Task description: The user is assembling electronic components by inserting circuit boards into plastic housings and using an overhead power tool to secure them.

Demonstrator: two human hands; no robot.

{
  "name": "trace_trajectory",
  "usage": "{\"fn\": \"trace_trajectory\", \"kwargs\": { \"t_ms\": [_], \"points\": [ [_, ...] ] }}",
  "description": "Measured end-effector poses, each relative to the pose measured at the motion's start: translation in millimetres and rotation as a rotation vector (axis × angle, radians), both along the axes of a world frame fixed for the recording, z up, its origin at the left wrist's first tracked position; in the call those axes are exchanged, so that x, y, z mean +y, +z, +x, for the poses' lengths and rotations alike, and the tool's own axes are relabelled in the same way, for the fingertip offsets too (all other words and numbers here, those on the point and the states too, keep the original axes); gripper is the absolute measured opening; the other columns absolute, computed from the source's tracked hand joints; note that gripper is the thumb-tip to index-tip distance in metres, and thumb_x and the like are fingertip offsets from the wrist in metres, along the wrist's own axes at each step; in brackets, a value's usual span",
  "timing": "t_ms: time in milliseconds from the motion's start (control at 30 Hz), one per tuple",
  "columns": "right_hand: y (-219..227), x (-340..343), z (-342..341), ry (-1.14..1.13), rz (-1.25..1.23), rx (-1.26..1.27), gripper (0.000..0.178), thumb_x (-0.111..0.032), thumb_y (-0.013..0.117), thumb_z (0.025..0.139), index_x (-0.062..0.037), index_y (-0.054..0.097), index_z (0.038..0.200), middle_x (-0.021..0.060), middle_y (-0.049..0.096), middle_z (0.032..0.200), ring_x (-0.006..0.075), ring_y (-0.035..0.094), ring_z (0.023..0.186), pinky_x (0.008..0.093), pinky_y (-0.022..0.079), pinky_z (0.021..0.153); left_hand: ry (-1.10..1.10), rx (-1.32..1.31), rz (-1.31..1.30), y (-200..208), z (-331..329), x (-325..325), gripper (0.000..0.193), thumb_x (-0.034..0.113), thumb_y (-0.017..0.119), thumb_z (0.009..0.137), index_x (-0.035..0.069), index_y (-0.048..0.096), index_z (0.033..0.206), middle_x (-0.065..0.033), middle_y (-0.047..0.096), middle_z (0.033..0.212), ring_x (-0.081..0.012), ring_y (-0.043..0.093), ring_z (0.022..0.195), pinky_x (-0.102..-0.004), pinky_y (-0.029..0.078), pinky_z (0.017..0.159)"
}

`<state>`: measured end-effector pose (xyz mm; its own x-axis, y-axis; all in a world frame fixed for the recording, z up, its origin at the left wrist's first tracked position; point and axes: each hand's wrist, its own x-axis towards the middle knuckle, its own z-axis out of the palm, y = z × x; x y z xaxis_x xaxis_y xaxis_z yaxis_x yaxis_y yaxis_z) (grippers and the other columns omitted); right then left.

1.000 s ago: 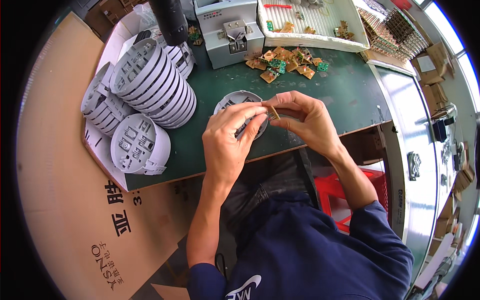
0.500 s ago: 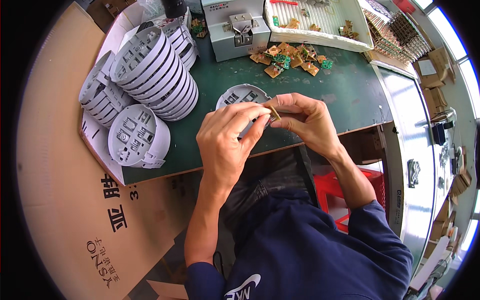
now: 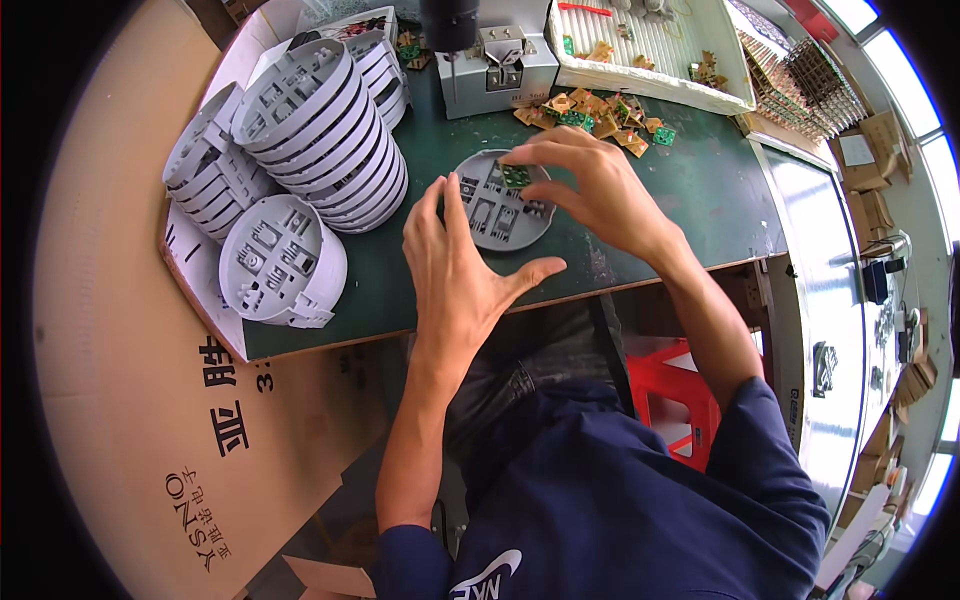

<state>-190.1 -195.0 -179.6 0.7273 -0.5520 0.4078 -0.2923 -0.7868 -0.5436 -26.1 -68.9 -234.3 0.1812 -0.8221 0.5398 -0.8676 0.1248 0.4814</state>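
A round grey plastic housing (image 3: 497,225) with slots and posts inside lies on the green bench in front of me. Over its upper right part, my right hand (image 3: 590,185) pinches a small green circuit board (image 3: 515,176) between thumb and fingers. Whether the board touches the housing, I cannot tell. My left hand (image 3: 455,250) is open at the housing's left and near side, thumb spread wide from the fingers, with nothing in it.
Nested grey housings (image 3: 330,150) stand in tall stacks on the left, one single housing (image 3: 280,260) nearer. A black screwdriver (image 3: 449,25) hangs before a silver machine (image 3: 500,75). Small circuit boards (image 3: 600,115) lie heaped by a white foam tray (image 3: 660,85).
My hands have come apart. The right one carries the circuit board over the housing; the left has let go and opened. The black screwdriver now hangs lower and further right in view.
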Motion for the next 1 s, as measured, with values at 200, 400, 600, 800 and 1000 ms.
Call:
{"fn": "trace_trajectory", "kwargs": {
  "t_ms": [200, 400, 600, 800, 1000],
  "points": [
    [7, -20, 22, 0.000, 0.082, 0.046, 0.034, -0.010, 0.076, 0.089, -0.0064, 0.071, 0.123, 0.0140, 0.073, 0.114, 0.0284, 0.071, 0.093, 0.0407, 0.057, 0.085, 0.032, -0.003, 0.011, -1, 2, -9, 0.124, 0.072, 0.081, 0.069, -0.012, 0.037, 0.148, -0.0314, 0.047, 0.140, -0.0460, 0.046, 0.127, -0.0575, 0.038, 0.107],
    [5, -7, 12, -0.179, 0.133, 0.092, 0.037, -0.012, 0.076, 0.089, -0.0035, 0.069, 0.124, 0.0144, 0.076, 0.103, 0.0218, 0.073, 0.084, 0.0346, 0.058, 0.076, 0.102, 0.027, 0.119, 5, -22, -25, 0.120, 0.061, 0.087, 0.070, -0.009, 0.033, 0.152, -0.0317, 0.043, 0.144, -0.0459, 0.043, 0.132, -0.0566, 0.035, 0.110],
    [17, 3, -15, -0.185, 0.260, 0.173, 0.035, -0.013, 0.077, 0.089, -0.0031, 0.069, 0.122, 0.0123, 0.076, 0.102, 0.0215, 0.073, 0.083, 0.0357, 0.058, 0.074, -0.388, 0.137, 0.360, 21, 37, -14, 0.125, 0.031, 0.095, 0.066, 0.002, 0.021, 0.163, -0.0270, 0.032, 0.161, -0.0419, 0.028, 0.152, -0.0475, 0.024, 0.125],
    [8, -9, 7, -0.018, -0.009, 0.059, 0.035, -0.011, 0.077, 0.087, -0.0074, 0.072, 0.121, 0.0102, 0.072, 0.116, 0.0262, 0.070, 0.097, 0.0352, 0.058, 0.077, -0.167, 0.142, 0.269, 18, 3, 0, 0.129, 0.064, 0.087, 0.068, -0.002, 0.024, 0.159, -0.0313, 0.029, 0.156, -0.0487, 0.032, 0.143, -0.0581, 0.029, 0.117],
    [-9, -19, 34, 0.102, -0.010, 0.135, 0.037, -0.006, 0.076, 0.084, -0.0065, 0.073, 0.121, 0.0153, 0.071, 0.110, 0.0321, 0.070, 0.097, 0.0410, 0.058, 0.083, 0.069, 0.115, 0.105, 3, -14, -4, 0.118, 0.049, 0.091, 0.072, -0.005, 0.029, 0.156, -0.0274, 0.041, 0.146, -0.0427, 0.041, 0.133, -0.0567, 0.034, 0.111]
  ]
}}
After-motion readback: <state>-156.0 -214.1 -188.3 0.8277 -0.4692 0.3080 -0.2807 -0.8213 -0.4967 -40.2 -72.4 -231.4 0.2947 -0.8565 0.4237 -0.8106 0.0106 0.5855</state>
